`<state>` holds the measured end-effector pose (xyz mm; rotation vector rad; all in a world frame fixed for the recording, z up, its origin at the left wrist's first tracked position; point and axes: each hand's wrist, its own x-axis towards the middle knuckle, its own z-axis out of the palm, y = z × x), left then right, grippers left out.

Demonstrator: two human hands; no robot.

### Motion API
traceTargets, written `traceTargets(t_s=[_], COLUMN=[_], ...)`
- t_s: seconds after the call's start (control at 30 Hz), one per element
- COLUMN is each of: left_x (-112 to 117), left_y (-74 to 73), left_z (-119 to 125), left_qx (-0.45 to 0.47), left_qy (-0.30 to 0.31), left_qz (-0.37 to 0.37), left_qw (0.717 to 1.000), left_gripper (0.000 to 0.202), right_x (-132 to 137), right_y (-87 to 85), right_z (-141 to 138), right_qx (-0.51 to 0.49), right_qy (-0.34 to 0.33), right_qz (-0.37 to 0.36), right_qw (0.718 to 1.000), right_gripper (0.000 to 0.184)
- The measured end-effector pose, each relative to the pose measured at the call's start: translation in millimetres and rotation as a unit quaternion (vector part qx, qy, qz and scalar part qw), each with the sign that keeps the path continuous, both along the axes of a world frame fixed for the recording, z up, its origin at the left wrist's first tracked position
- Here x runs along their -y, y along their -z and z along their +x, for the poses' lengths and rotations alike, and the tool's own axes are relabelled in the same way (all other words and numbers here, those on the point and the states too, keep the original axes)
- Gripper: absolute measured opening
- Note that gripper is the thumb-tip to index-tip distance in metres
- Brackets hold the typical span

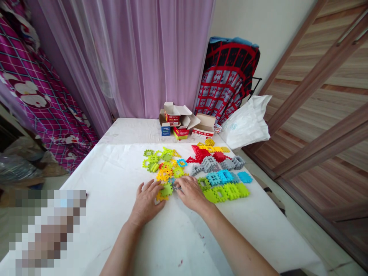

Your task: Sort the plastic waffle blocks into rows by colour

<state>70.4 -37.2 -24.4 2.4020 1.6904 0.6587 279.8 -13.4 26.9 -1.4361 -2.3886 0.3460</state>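
Note:
A heap of flat plastic interlocking tiles [198, 168] in green, yellow, red, grey and blue lies on the white table [120, 180]. My left hand [148, 203] rests palm down at the heap's near edge, fingers on a lime green tile [166, 190] that lies over a yellow one. My right hand [191, 193] sits just to its right, fingertips pinched on a small grey and blue tile [174, 185]. The two hands nearly touch.
Several small opened cardboard boxes [181, 122] stand at the table's far edge. A white plastic bag [247, 122] lies at the far right corner. Purple curtains hang behind, a red patterned cloth drapes a stand, and a wooden door is at the right.

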Motion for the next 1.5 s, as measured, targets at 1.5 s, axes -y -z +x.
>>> traceTargets(t_s=[1.5], left_x=[-11], left_y=[16.7], left_z=[14], left_qx=[0.133], left_qy=[-0.108], left_qz=[0.157], left_qw=[0.973], left_gripper=[0.035], right_x=[-71], right_y=[9.0], right_z=[-23], right_qx=[-0.617], right_qy=[0.198], right_qz=[-0.271], right_qw=[0.712], right_gripper=[0.03])
